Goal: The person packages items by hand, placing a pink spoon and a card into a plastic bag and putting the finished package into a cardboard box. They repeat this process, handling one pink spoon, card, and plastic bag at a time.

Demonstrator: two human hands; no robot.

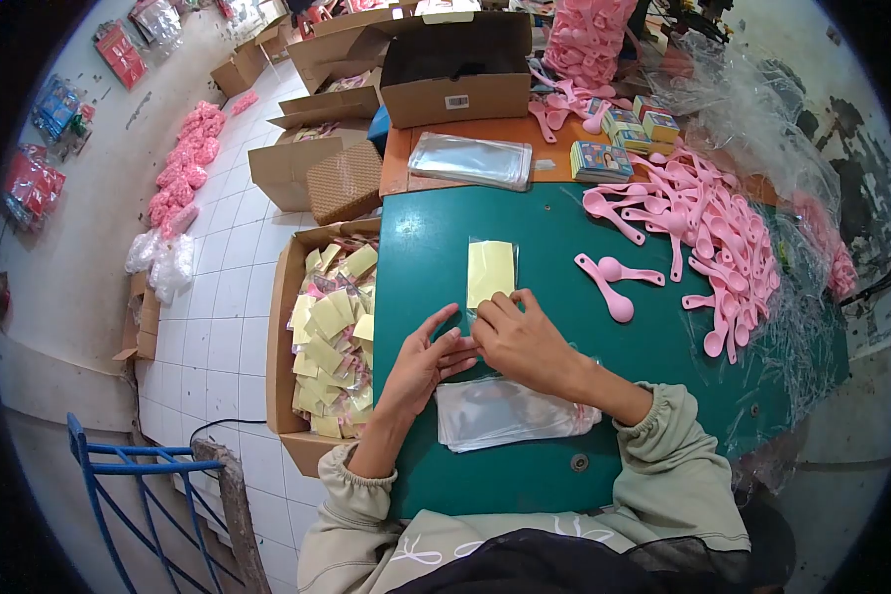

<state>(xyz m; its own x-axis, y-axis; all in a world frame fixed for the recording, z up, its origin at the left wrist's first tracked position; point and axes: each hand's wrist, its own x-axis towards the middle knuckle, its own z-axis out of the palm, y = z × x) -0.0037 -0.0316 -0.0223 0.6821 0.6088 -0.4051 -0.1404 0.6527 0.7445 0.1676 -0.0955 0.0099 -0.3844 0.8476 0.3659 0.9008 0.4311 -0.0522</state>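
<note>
Curving my right grip [527, 337] over the lower end of a yellow-carded clear packet [491, 272], I am touching it but cannot tell whether I am clamping it; the packet is lying on the green desk [421, 257], just ahead of my fingertips. My left grip [421, 368] is sitting just beside the right one, its thumb and fingers standing apart. Clear bags [505, 414] are lying closer to me than either grip, and pink spoons [705, 243] are spreading well to the right of both
</note>
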